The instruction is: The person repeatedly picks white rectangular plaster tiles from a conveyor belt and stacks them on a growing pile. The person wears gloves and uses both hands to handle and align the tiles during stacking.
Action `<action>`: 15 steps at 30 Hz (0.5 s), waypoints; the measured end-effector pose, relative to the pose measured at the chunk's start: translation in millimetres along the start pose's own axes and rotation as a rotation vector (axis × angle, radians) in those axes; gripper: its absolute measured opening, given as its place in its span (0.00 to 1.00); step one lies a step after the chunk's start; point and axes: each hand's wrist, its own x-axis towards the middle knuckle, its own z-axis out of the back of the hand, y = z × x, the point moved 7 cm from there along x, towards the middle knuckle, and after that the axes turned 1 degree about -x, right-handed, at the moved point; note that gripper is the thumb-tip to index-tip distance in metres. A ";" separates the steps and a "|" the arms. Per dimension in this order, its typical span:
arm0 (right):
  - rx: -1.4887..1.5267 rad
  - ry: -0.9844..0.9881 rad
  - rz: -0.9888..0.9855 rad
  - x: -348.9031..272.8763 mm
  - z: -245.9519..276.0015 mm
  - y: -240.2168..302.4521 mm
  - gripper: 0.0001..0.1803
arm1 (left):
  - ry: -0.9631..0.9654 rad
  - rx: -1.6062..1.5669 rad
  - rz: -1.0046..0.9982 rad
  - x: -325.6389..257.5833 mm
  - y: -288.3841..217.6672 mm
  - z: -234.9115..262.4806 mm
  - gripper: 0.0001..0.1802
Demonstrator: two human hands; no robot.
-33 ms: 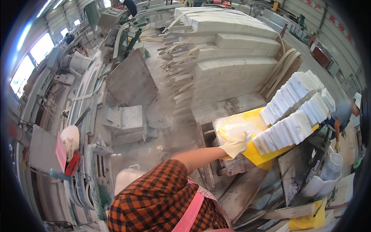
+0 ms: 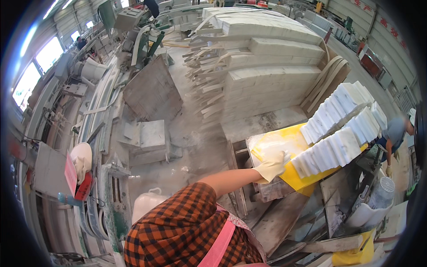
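My left hand, in a cream glove, reaches to the right over a yellow sheet on a low stand. Its fingers look bent and drawn together, with whitish dust at the tips. They are close to the near end of a row of white stone slabs; whether they touch it I cannot tell. Anything inside the fingers is hidden. Behind that row stands a second row of white slabs, set on edge and leaning together. My right hand is out of the picture.
A large stack of pale stone blocks rises beyond the stand. Beside the slabs, at far right, a co-worker bends down. A white bucket holds a grey perforated cylinder. A brown board leans at left, near machine rails.
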 end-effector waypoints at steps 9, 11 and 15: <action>0.010 -0.010 -0.038 -8.9 -27.6 -16.9 0.27 | 0.016 0.030 0.070 4.6 -5.7 2.7 0.20; 0.008 -0.013 -0.045 -10.3 -32.8 -20.7 0.28 | 0.033 0.017 0.067 2.0 -6.8 3.3 0.20; 0.012 -0.011 -0.063 -11.7 -43.4 -26.7 0.29 | 0.119 -0.081 0.052 -5.5 -5.7 4.0 0.21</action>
